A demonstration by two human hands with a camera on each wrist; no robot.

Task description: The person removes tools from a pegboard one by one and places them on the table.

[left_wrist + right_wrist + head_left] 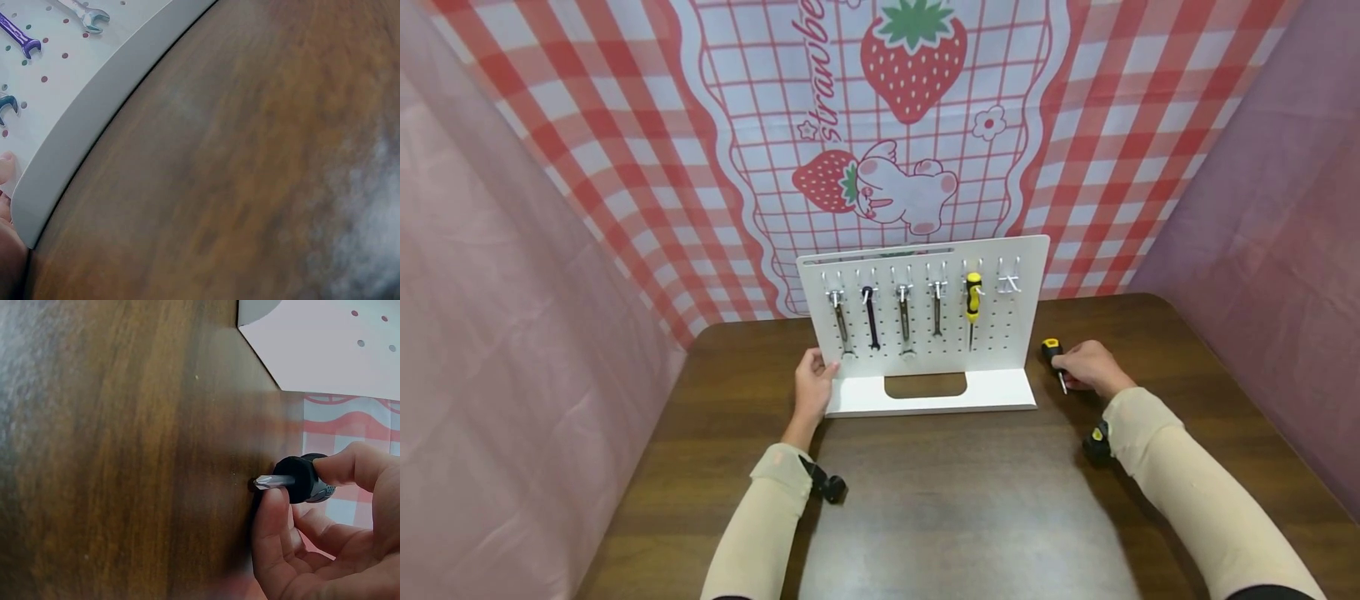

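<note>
A white pegboard (pixel 940 354) stands on the table; from its hooks hang several wrenches (pixel 904 317) and a yellow-black screwdriver (pixel 973 300). The hook (pixel 1009 283) at the far right holds nothing. My left hand (pixel 812 385) grips the board's lower left edge, and only part of that hand (pixel 9 250) shows in the left wrist view. To the right of the board, my right hand (pixel 1092 367) pinches a short black screwdriver (pixel 1052 350) with a yellow end. In the right wrist view its metal tip (pixel 272 482) points away from the fingers (pixel 273 515).
Behind the brown wooden table (pixel 955 500) hangs a red-and-white checked cloth (pixel 1097 167) with strawberry prints. Pink curtains (pixel 497 292) are at both sides. A black wrist camera (pixel 831 487) sits at the left sleeve, another (pixel 1097 444) at the right.
</note>
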